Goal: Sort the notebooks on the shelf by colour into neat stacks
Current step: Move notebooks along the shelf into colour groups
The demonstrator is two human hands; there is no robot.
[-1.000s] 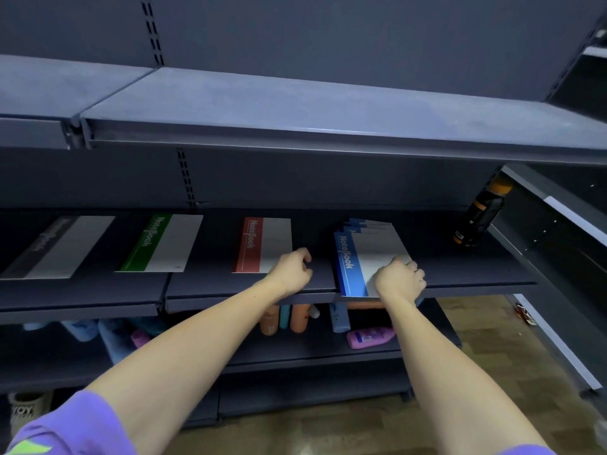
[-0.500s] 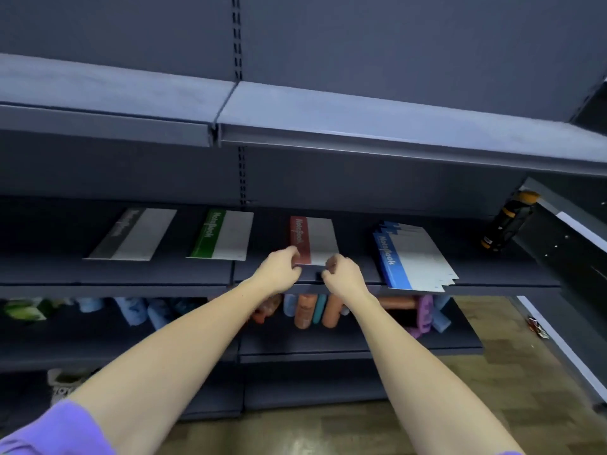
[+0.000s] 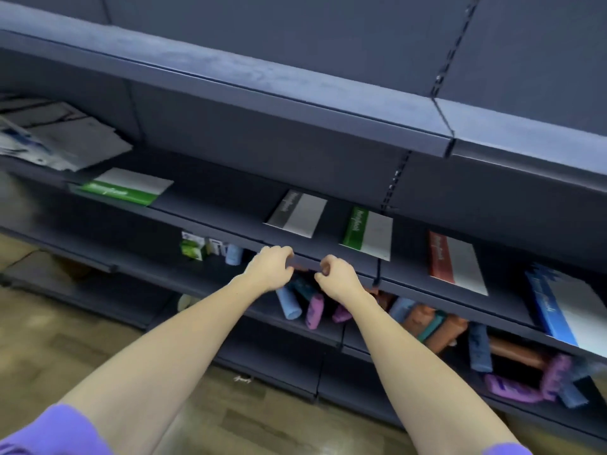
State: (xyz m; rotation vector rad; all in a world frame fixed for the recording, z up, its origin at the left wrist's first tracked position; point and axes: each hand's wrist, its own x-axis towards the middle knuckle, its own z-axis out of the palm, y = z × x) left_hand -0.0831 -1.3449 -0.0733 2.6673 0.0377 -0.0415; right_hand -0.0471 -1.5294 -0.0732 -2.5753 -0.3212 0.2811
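Note:
Notebooks lie flat along the middle shelf [image 3: 226, 229]. From right to left I see a blue stack [image 3: 568, 307] with fanned edges, a red notebook [image 3: 455, 262], a green one [image 3: 368, 233] and a grey one [image 3: 295, 215]. Further left lies a second green notebook [image 3: 121, 188], and beyond it a loose, blurred pile of pale notebooks [image 3: 56, 136]. My left hand [image 3: 271, 267] and my right hand [image 3: 335, 277] hover side by side at the shelf's front edge, below the grey notebook. Both have curled fingers and hold nothing.
The upper shelf [image 3: 295, 83] overhangs the notebooks. On the lower shelf [image 3: 295, 326] lie several coloured tubes and bottles [image 3: 427, 326], and small green boxes [image 3: 193, 247] stand to the left. Below is a wooden floor [image 3: 49, 339].
My hands were first at the blue stack, then both at the red notebook. They have let go and moved left to below the grey one. My view has swung left and tilted.

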